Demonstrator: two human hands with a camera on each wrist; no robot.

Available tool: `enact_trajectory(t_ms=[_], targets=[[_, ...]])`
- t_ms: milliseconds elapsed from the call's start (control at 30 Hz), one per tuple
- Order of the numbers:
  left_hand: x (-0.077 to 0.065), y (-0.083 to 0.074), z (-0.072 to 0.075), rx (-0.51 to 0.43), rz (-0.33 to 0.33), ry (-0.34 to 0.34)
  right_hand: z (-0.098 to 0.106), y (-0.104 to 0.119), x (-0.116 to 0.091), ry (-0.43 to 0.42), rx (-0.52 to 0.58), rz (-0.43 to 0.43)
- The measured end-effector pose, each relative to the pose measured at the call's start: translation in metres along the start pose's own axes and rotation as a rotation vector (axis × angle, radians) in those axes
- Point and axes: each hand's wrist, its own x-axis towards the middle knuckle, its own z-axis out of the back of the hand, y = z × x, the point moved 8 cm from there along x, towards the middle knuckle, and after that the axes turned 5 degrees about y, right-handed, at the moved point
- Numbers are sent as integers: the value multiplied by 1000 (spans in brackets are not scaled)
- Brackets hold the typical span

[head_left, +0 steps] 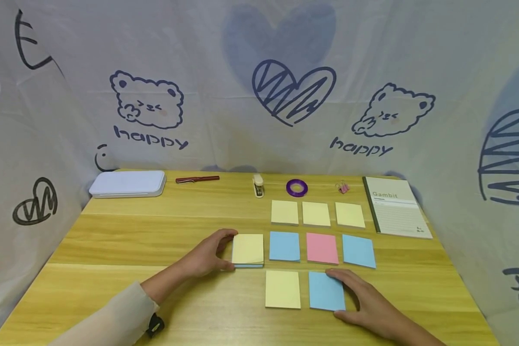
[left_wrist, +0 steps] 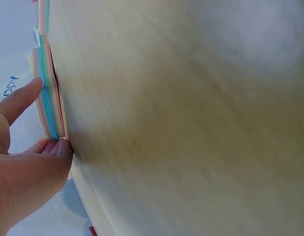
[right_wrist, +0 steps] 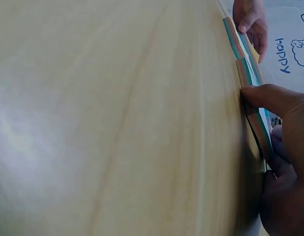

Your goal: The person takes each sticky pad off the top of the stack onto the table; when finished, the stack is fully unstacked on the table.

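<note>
My left hand (head_left: 204, 257) holds a stack of sticky notes (head_left: 248, 249) by its near and far edges, thumb at the near left corner. The top sheet is yellow, with blue showing beneath. From the left wrist, the stack's side (left_wrist: 49, 101) shows pink, orange, green and blue layers. At the front right, my right hand (head_left: 369, 303) grips a blue sticky note pad (head_left: 326, 291) between thumb and fingers at its near and far edges. A yellow pad (head_left: 282, 289) lies just left of it. In the right wrist view, the right thumb (right_wrist: 267, 96) presses against layered pad edges.
Behind lie two blue pads (head_left: 284, 246) (head_left: 358, 251) with a pink pad (head_left: 322, 248) between them, then a row of three yellow pads (head_left: 284, 212). Along the back are a white case (head_left: 129, 183), red pen (head_left: 197, 179), stapler (head_left: 258, 186), purple tape roll (head_left: 289, 188), pink clips (head_left: 343, 188) and notebook (head_left: 396, 214).
</note>
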Motion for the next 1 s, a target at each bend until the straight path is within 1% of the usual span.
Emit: enact_trajectory(t_ms=[167,267,333,433,533,633,700,800,867,1000], targets=[[0,2,1,-4,19,-8,4,4,2,13,-17,1],[0,3,1,8,18,-6,9,10,4,4,-25,5],[0,3,1,7,19,-9,14,17,8,-16,-30,31],[0,2,2,15,12,-13,19,29,18,-36,-22,80],[0,1,2,30,4,-14,21,41,34,-36,-2,137],[1,1,2,45,3,-13,18,52,54,1,53,161],[1,2,1,50,6,-10,14,58,70,38,88,156],[2,2,1,74,-1,-5,6,67,93,87,102,132],[2,2,2,88,-4,-6,0,72,109,102,97,117],[2,1,1,120,-12,-8,-14,79,137,119,97,117]])
